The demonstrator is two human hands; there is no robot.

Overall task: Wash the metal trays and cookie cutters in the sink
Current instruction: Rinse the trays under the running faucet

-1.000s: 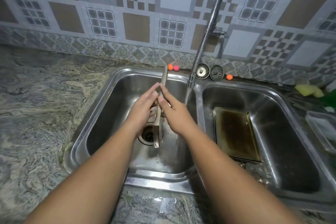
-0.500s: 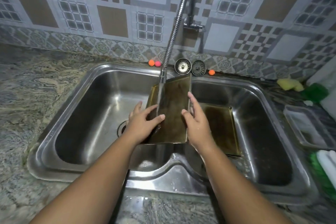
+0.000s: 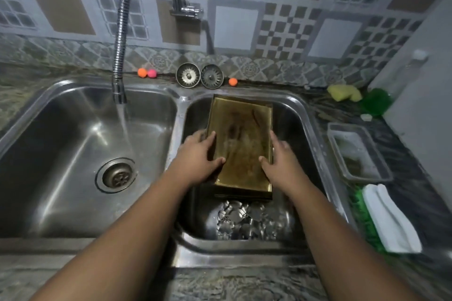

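I see both hands on the metal tray (image 3: 241, 129), which sits in the right basin of the sink (image 3: 180, 107), its far end tilted up against the back wall. My left hand (image 3: 198, 157) grips the left rim, fingers (image 3: 208, 138) curled over the edge and thumb inside the tray. My right hand (image 3: 281, 162) holds the right rim the same way. The cookie cutters (image 3: 239, 223) lie heaped in the same basin, nearer me. Water runs from the hose tap (image 3: 119, 91) into the left basin.
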